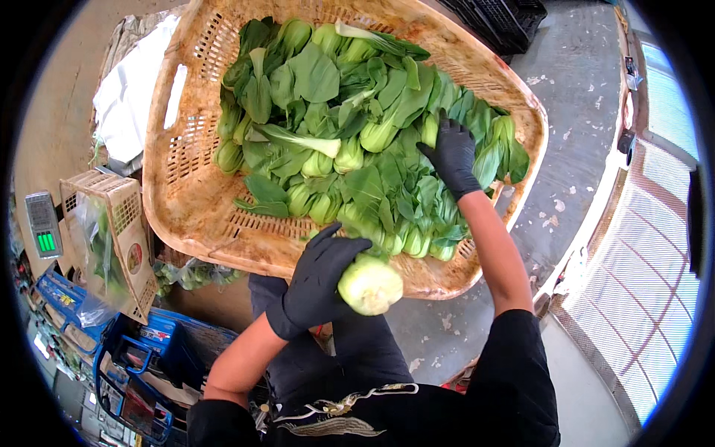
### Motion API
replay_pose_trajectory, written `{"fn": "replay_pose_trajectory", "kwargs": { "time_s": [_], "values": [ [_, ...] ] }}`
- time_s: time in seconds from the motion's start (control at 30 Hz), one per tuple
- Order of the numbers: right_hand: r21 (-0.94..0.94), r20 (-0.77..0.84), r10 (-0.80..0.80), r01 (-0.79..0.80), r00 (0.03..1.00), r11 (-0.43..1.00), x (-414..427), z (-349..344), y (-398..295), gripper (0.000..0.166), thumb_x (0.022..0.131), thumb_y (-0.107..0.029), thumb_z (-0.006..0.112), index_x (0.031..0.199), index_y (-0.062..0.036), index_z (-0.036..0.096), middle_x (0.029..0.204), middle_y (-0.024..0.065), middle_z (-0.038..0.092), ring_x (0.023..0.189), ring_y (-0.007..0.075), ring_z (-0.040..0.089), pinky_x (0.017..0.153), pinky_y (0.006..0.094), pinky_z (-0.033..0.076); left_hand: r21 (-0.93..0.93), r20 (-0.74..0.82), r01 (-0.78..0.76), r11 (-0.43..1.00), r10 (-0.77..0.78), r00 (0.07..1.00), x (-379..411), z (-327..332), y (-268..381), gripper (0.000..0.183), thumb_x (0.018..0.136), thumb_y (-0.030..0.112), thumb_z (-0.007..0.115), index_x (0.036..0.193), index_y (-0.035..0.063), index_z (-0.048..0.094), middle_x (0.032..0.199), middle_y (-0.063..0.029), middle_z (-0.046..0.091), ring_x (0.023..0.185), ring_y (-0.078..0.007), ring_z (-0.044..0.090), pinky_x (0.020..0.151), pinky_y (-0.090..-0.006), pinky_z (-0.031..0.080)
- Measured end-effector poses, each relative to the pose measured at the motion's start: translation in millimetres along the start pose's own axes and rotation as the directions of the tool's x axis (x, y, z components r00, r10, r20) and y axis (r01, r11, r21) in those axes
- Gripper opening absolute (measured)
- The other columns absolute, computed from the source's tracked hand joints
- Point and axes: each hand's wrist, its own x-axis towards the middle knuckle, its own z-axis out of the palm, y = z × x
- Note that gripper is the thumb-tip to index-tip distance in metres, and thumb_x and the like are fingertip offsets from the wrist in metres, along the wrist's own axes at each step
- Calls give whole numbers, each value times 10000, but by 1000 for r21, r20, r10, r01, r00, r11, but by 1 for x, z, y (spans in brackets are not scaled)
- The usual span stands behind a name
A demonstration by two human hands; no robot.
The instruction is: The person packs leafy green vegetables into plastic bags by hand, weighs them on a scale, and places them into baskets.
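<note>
My left hand (322, 282), in a black glove, holds a head of bok choy (371, 284) over the near rim of a large stained plastic basket (184, 223). The pale cut base of that head faces up toward me. Many more heads of bok choy (313, 72) lie heaped in the basket. My right hand (451, 152), also gloved in black, reaches into the right part of the heap with its fingers on a pale green stem. Whether it grips that head, I cannot tell. A loose leaf with a white stalk (301, 138) lies on top of the heap.
Left of the basket stand a beige plastic crate (124, 223) with bagged greens and a device with a green lit display (44, 229). Blue crates (167, 335) are at the lower left. A black crate (503, 22) sits beyond the basket. White sacking (134, 89) lies at the upper left.
</note>
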Motion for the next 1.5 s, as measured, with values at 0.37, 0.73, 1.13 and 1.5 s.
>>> {"fn": "replay_pose_trajectory", "kwargs": {
  "time_s": [0.37, 0.73, 1.13, 1.5],
  "values": [
    [563, 100, -249, 152, 963, 812, -142, -110, -34, 649, 683, -142, 672, 1236, 3, 366, 1185, 190, 478, 1070, 313, 491, 883, 358, 404, 460, 290, -440, 772, 337, 896, 2, -5, 13, 496, 688, 230, 525, 1182, 247, 489, 1296, -175, 366, 1149, -327, 412, 928, -485, 328],
    [747, 505, -826, -606, 250, 273, -167, -122, -43, 491, 809, -222, 607, 1203, 18, 440, 1175, 111, 500, 1067, 169, 469, 916, 314, 376, -347, 360, -137, 928, 267, 894, -43, -35, 48, 656, 679, 229, 625, 1268, 111, 363, 1267, -191, 385, 1129, -313, 435, 930, -450, 347],
    [-396, 349, -526, 631, 775, 667, -16, 0, 52, 521, 679, -127, 589, 1183, -168, 464, 1309, 75, 379, 1225, 274, 338, 1025, 450, 211, -755, 608, 595, 275, 632, 481, -124, -1, 7, 651, 657, 304, 747, 1176, 43, 453, 1100, -89, 532, 1024, -195, 501, 901, -296, 378],
    [327, -247, -388, 453, 888, 829, -55, -113, 29, 647, 610, -65, 735, 1176, -11, 426, 1241, 160, 437, 1132, 291, 444, 941, 359, 367, -887, 422, 451, 97, -221, 879, -216, -32, -13, 765, 615, 211, 777, 1245, 48, 374, 1231, -90, 445, 1143, -187, 419, 975, -322, 317]
  ]
}}
